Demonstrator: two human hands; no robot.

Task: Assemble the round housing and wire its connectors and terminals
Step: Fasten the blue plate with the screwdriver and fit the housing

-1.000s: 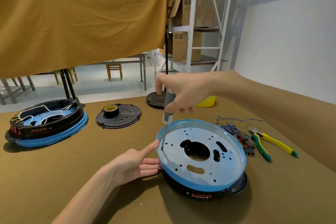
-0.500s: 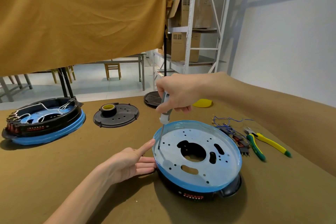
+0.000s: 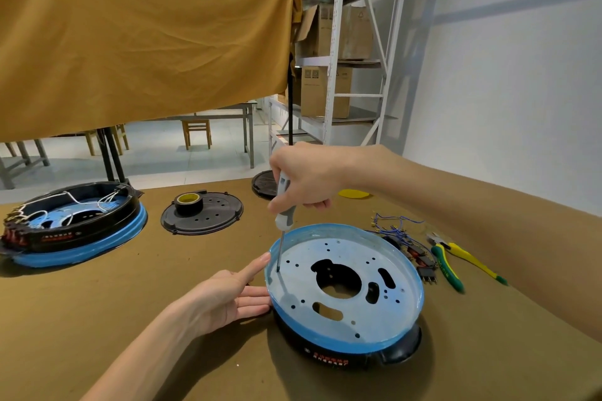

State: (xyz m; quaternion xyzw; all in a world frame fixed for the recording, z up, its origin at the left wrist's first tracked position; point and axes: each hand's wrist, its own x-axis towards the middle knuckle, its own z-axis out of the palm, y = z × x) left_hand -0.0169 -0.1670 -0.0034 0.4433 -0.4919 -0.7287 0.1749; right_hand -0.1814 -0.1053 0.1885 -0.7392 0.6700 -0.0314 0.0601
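Note:
A round housing (image 3: 345, 290) lies in front of me on the brown table: a blue-filmed metal plate with holes, seated on a black base. My right hand (image 3: 306, 181) grips a grey-handled screwdriver (image 3: 282, 208) held upright, its tip on the plate near the left rim. My left hand (image 3: 228, 293) rests flat against the housing's left side, fingers straight. A bundle of blue wires with connectors and terminals (image 3: 404, 244) lies to the right of the housing.
A second housing with white wiring (image 3: 71, 225) sits at far left. A black cover disc (image 3: 202, 213) carries a tape roll (image 3: 189, 202). Yellow-green pliers (image 3: 456, 262) lie at right. Another black disc (image 3: 264, 184) and a yellow piece (image 3: 354, 194) sit at the table's far edge.
My right hand has slid further down the screwdriver handle and turned slightly; the tip stays at the same spot on the plate. The left hand stays against the rim.

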